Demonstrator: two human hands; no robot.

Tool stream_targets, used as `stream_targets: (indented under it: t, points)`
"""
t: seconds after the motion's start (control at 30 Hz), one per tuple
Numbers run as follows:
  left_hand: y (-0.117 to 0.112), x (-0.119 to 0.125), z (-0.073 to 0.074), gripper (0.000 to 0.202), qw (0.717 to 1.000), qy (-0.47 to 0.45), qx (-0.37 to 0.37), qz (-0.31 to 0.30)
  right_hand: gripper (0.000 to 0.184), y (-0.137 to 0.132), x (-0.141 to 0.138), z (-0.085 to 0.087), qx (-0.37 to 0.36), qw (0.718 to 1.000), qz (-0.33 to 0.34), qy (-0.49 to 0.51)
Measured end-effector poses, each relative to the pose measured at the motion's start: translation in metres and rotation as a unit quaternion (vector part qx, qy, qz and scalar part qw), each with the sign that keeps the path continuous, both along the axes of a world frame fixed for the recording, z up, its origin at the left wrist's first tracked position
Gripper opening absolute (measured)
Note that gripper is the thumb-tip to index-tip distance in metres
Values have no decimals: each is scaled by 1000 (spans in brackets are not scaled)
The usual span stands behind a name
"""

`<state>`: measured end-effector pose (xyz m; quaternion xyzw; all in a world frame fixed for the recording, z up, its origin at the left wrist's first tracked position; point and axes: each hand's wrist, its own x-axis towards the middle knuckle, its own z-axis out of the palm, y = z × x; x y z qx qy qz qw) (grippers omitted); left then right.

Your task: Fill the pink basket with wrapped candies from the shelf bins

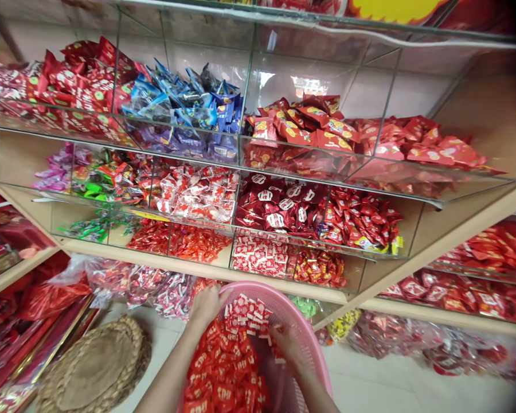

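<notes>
A pink plastic basket (316, 350) stands low in front of me, tilted in view. Many red wrapped candies (223, 367) fill its left side, and smaller red-and-white wrapped candies (247, 312) lie at its far side. My left hand (206, 304) grips the basket's rim at the upper left, its fingers partly hidden. Inside the basket on the right, my right hand (287, 344) is curled around a few red-and-white wrapped candies, slightly blurred. Part of the basket's pink bottom shows between the candy heap and my right hand.
Glass-fronted shelves (202, 261) ahead hold sorted candies, including blue packets (172, 97) and dark red packets (279, 203). A woven straw stool (97, 367) sits on the floor at left. Bagged goods (395, 338) line the floor under the right shelf.
</notes>
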<state>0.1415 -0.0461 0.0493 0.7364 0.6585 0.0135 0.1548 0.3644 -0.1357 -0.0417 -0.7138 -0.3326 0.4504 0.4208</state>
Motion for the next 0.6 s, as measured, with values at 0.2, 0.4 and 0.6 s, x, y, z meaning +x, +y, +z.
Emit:
stream_targets:
  t: [0.2, 0.4, 0.6]
  points:
    - [0, 1, 1, 59, 1000, 2, 0, 2, 21, 2, 0, 9, -5, 1000, -13, -18]
    - [1, 0, -2, 62, 1000, 5, 4, 0, 33, -2, -8, 35, -142, 960, -38, 240]
    - [1, 0, -3, 62, 1000, 8, 10, 0, 22, -2, -7, 29, -133, 950, -35, 281]
